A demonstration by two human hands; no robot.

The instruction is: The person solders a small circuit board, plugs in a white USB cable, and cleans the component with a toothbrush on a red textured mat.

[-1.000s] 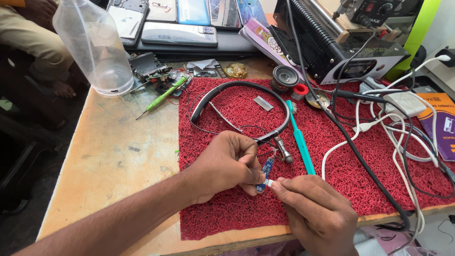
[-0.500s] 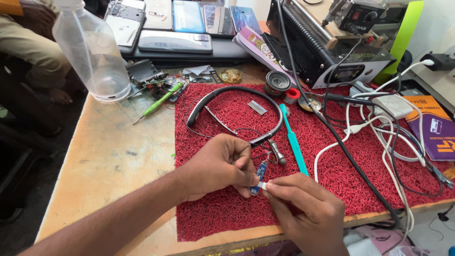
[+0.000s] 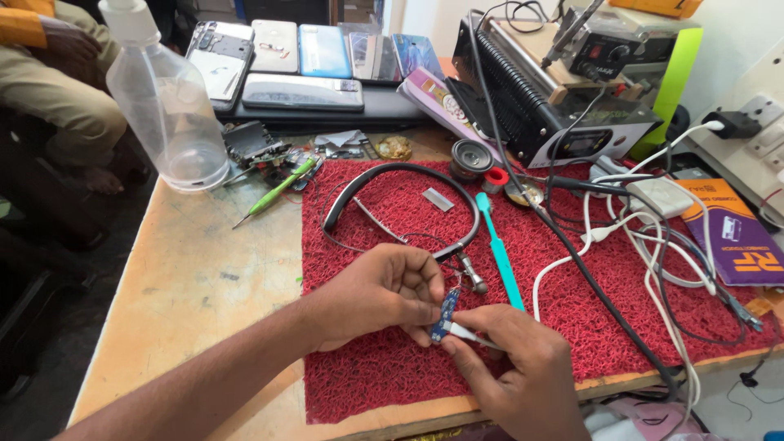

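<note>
Pinching a small blue circuit board point(image 3: 445, 314) between thumb and fingertips, the left hand point(image 3: 377, 296) keeps it lifted just above the red bristly work mat point(image 3: 392, 376), low in the centre of the frame, while the right hand point(image 3: 513, 369) closes its fingers on a thin white tool point(image 3: 472, 334) whose tip meets the board's lower end. Both grips are closed, one on the board and one on the tool. Fine wires run from the board up toward the black neckband earphone point(image 3: 406, 171) lying curved on the mat above the hands, so doing this well seems to call for a steady, light pinch at the board's edges, small tool movements, and no pull on those wires. A teal plastic pry stick point(image 3: 498, 251) lies just right of the hands, and a green-handled screwdriver point(image 3: 278, 189) rests on the bare wooden tabletop point(image 3: 196, 286) to the left. As for containers, a clear plastic bottle point(image 3: 166, 110) stands at the upper left, seemingly almost empty, though any liquid is hard to tell. Phones lie in a row point(image 3: 302, 69) along the top, with a black bench unit point(image 3: 543, 106) and tangled white cables point(image 3: 645, 245) on the right.
</note>
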